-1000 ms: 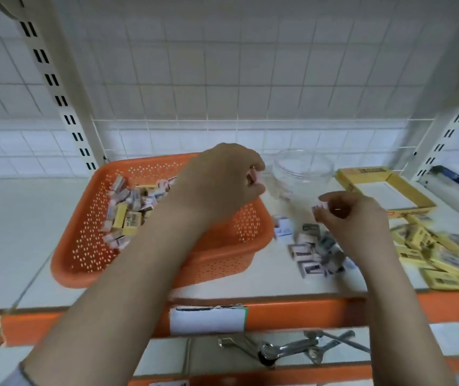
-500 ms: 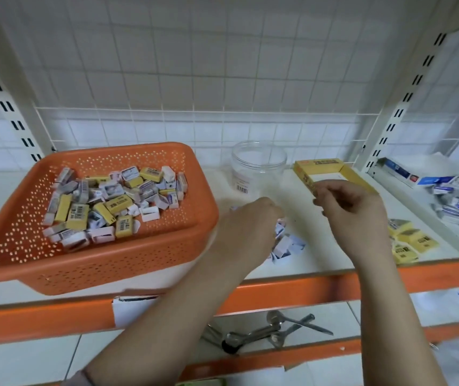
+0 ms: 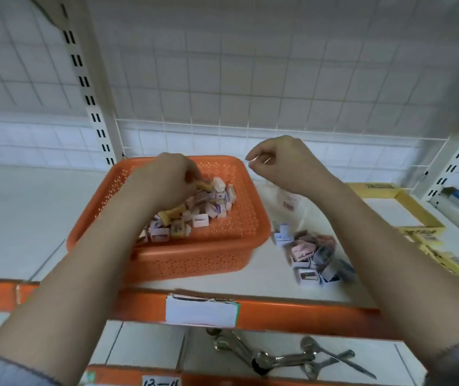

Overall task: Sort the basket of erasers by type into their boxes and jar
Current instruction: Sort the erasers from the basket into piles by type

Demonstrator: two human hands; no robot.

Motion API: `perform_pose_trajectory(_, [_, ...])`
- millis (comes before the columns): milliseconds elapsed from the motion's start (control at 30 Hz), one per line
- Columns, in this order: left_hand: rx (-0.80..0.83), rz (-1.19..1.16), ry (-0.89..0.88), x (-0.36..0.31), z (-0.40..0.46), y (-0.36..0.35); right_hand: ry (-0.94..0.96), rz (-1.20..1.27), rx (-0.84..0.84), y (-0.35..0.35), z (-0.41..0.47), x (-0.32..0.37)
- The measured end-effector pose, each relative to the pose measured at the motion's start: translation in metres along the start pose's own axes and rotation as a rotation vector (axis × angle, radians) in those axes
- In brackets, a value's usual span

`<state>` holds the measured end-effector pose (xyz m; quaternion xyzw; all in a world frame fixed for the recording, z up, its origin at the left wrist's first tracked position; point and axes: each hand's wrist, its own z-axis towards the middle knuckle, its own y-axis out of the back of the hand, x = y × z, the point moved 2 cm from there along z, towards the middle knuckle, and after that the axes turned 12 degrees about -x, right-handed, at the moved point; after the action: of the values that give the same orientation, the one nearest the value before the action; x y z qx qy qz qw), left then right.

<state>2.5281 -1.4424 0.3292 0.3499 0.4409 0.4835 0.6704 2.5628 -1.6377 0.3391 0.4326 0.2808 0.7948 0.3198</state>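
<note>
Many erasers (image 3: 194,210) lie under left hand (image 3: 164,178).

There are two hands, the left hand (image 3: 167,179) and the right hand (image 3: 281,160). Under the left hand sits one orange basket (image 3: 239,218) with too many little erasers (image 3: 200,207) to count. Below the right hand lies one pile of erasers (image 3: 309,254), about a dozen. To the right of the right hand is one yellow box (image 3: 406,201). Below both hands lies one bunch of spanners (image 3: 278,358).
</note>
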Motion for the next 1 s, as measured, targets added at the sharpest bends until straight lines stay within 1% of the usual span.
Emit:
perform_pose_trajectory(100, [0.129,0.131,0.011,0.030,0.002,0.002,0.155,-0.238,0.170,-0.041,0.033,0.013])
perform_pose_trajectory(167, [0.187,0.163,0.000,0.042,0.001,0.004,0.234,-0.444,0.265,-0.067,0.046,0.016])
perform_pose_trajectory(233, [0.211,0.167,-0.002,0.050,0.000,0.005,0.262,-0.652,0.351,-0.084,0.051,0.016])
perform_pose_trajectory(300, [0.222,0.180,0.001,0.057,-0.001,0.006,0.261,-0.788,0.420,-0.095,0.051,0.015])
perform_pose_trajectory(367, [0.223,0.191,-0.006,0.063,-0.001,0.007,0.274,-0.857,0.430,-0.103,0.049,0.014])
perform_pose_trajectory(433, [0.216,0.190,0.006,0.068,-0.001,0.007,0.308,-0.907,0.396,-0.108,0.046,0.013])
perform_pose_trajectory(533, [0.207,0.197,0.009,0.073,0.000,0.007,0.333,-0.932,0.369,-0.109,0.045,0.013])
perform_pose_trajectory(633, [0.205,0.218,-0.020,0.071,0.004,0.006,0.313,-0.915,0.428,-0.104,0.047,0.011])
perform_pose_trajectory(733, [0.254,0.226,-0.070,0.067,0.008,-0.001,0.290,-0.805,0.368,-0.098,0.050,0.011])
perform_pose_trajectory(800, [0.325,0.253,-0.098,0.065,0.010,-0.008,0.222,-0.654,0.287,-0.086,0.049,0.016])
perform_pose_trajectory(867, [0.385,0.291,-0.111,0.064,0.010,-0.016,0.134,-0.453,0.218,-0.071,0.045,0.023])
perform_pose_trajectory(1000, [0.385,0.333,-0.170,0.065,0.015,-0.025,-0.011,-0.001,0.104,-0.048,0.023,0.026])
